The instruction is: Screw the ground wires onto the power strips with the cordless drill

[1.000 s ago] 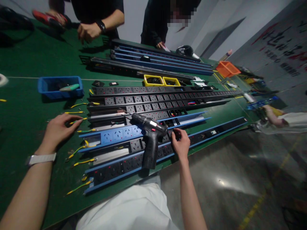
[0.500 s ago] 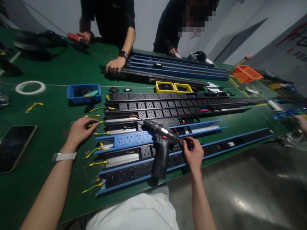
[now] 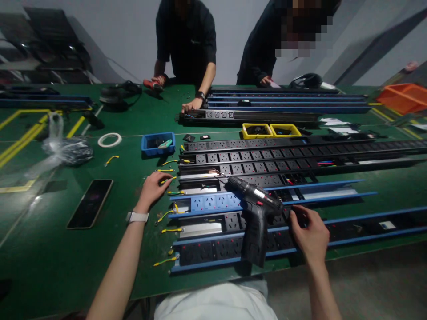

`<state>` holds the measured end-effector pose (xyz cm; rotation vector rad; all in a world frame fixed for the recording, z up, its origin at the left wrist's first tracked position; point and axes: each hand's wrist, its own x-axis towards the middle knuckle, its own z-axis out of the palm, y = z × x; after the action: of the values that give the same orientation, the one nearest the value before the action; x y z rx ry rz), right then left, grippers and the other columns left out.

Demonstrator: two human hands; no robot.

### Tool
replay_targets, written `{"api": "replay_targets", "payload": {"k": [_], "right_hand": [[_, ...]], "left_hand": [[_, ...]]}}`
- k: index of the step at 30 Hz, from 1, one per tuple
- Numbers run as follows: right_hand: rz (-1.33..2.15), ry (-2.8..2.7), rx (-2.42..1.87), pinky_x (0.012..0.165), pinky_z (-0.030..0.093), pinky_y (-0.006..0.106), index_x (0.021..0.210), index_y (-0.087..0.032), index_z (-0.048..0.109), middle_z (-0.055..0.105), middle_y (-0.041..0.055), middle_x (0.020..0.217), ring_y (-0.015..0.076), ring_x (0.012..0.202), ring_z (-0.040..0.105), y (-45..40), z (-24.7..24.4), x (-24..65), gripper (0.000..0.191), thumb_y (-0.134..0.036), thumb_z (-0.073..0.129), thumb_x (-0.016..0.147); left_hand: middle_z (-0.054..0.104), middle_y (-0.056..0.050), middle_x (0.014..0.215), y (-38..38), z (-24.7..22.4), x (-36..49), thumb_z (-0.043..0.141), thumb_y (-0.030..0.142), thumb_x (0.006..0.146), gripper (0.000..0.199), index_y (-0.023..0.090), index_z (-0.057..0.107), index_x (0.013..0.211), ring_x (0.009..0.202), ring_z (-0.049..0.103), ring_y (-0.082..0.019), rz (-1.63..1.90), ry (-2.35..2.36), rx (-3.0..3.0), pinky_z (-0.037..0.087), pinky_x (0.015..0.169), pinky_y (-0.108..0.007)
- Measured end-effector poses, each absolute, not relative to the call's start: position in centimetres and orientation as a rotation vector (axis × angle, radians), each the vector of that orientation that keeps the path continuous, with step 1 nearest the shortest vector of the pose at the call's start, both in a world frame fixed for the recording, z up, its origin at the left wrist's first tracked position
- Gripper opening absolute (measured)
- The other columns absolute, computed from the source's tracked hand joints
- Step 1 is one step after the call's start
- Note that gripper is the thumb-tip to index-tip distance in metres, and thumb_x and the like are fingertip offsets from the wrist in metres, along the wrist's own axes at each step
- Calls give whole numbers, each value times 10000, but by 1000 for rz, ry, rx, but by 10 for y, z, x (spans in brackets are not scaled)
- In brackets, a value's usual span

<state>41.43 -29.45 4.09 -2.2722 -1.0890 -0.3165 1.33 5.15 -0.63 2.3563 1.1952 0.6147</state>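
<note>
Cannot follow the nearest blue-edged strip (image 3: 200, 252) under the drill (image 3: 256, 222) or past the view's right edge, nor see the pinched part of the yellow-green lead (image 3: 173, 178) in the left hand (image 3: 152, 188), nor see clearly into the yellow bins (image 3: 258, 136).

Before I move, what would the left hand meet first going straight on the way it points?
Past the yellow wire at its fingertips, the left hand would probably meet the left end of a black power strip; depth is unclear.
</note>
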Motion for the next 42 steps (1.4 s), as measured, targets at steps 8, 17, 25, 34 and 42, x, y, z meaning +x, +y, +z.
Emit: {"api": "replay_targets", "payload": {"k": [8,17,25,34,42], "right_hand": [[-341,-1101,-2280,776,492,336,1041,-182,701,686,75,947,220,826,649,-293,42,414,384,-499,540,894],[-338,-1079,-2287,770,489,334,1037,-184,707,691,76,956,225,831,652,-292,44,413,403,-514,532,886],[-304,-1049,-2292,710,488,316,1013,-184,706,697,72,953,193,736,636,-292,43,414,381,-501,546,874],[-216,-1036,-2272,750,513,312,1013,-191,688,694,73,984,187,801,636,-295,42,414,289,-421,557,898],[-215,-1003,-2292,748,502,307,1010,-207,686,687,54,981,171,766,624,-296,42,412,259,-403,565,892]], "left_hand": [[718,-41,1018,53,-10,13,554,467,924,292,241,717,1012,955,619,-190,638,1175,2361,457,868,-312],[719,-50,1064,54,-11,12,492,492,951,348,228,708,1016,1019,616,-204,622,1183,2360,451,937,-342],[720,-48,1038,53,-8,13,517,484,932,331,229,714,1008,1001,619,-205,610,1189,2366,455,904,-332],[730,-46,1024,55,-12,12,499,521,912,379,229,726,990,984,634,-214,603,1173,2389,462,899,-332],[728,-55,1031,53,-9,12,477,528,903,405,221,724,997,953,632,-208,597,1178,2383,470,871,-327]]}}
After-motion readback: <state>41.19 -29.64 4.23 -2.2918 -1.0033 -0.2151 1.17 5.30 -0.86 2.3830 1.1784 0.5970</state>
